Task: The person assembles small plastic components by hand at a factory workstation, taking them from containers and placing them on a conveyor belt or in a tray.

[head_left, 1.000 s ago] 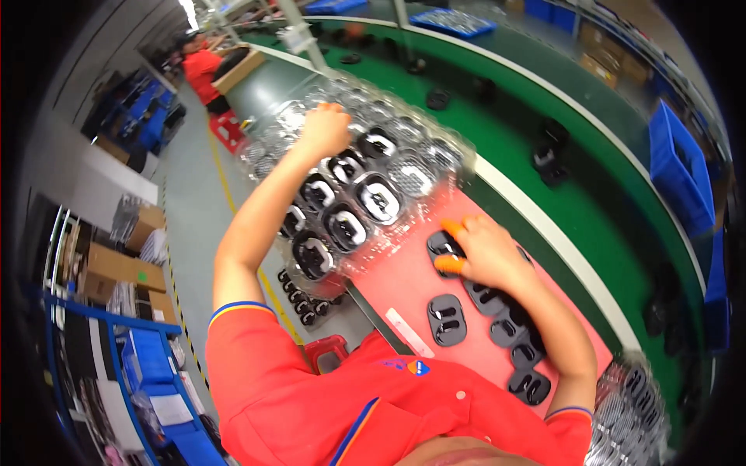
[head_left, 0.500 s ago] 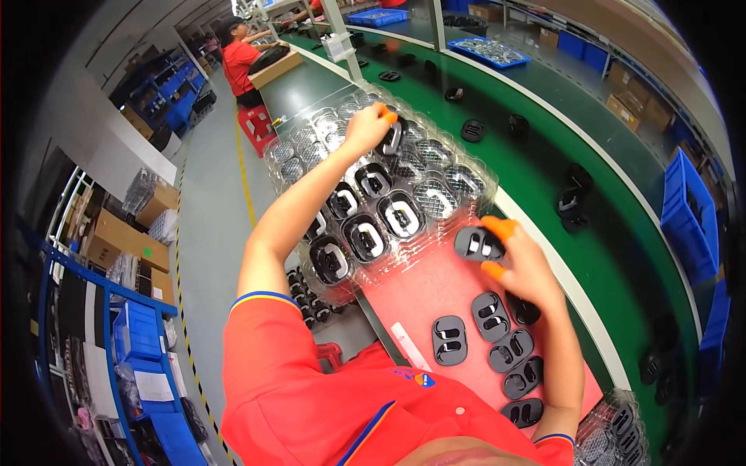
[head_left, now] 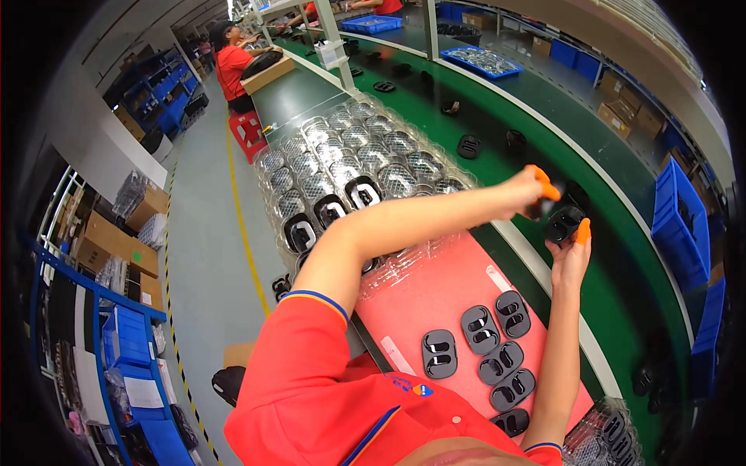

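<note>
Both hands are over the green conveyor belt (head_left: 622, 256) on my right, orange finger covers on some fingertips. My right hand (head_left: 571, 260) is closed on a black rounded plastic part (head_left: 564, 224). Just left of it, my left hand (head_left: 532, 190) has its fingers closed on a small dark part (head_left: 538, 208), too smeared to make out. Several dark grey oval plates with two slots, such as this one (head_left: 440, 353), lie on the red mat (head_left: 420, 303). A clear moulded tray (head_left: 318, 155) beyond it holds several black rings with white middles; my left forearm covers part of it.
More black parts, such as this plate (head_left: 468, 146), lie along the belt. A blue bin (head_left: 684, 225) stands beyond it at right. Another clear tray (head_left: 598, 443) is at lower right. A person in red (head_left: 231, 70) sits at the far end of the bench.
My left hand has swung right from the tray to the belt. My right hand has moved from the mat to the belt; another grey plate now shows among those on the mat.
</note>
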The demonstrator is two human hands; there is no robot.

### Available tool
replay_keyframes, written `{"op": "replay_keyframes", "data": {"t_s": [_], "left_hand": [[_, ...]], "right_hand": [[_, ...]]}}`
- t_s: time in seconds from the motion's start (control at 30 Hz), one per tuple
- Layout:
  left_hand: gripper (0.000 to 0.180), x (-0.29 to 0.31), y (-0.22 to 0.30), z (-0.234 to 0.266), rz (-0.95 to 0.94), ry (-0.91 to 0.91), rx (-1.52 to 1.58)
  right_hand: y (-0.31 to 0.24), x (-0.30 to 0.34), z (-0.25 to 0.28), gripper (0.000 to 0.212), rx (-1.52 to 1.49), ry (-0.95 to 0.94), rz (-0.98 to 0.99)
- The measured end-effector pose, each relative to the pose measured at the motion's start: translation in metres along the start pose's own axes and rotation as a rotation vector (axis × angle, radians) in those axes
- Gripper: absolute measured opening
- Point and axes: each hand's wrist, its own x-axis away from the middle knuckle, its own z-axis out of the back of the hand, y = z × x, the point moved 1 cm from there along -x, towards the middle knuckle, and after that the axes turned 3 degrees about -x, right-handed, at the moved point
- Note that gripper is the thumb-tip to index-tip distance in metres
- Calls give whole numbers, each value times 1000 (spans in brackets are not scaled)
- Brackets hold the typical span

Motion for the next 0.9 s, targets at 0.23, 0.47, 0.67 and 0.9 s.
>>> {"op": "replay_keyframes", "data": {"t_s": [0.23,0.47,0.67,0.9], "left_hand": [[64,-3,-30,-20,-309,44,-360],[68,4,-29,-17,-519,156,-569],[69,13,-22,-14,-648,93,-621],[69,12,-15,-13,-555,19,-683]], "right_hand": [[0,10,-13,41,192,-60,67],[1,14,-18,42,82,-180,38],[5,16,-14,43,-47,-182,-28],[9,9,-2,42,-65,-238,-70]]}}
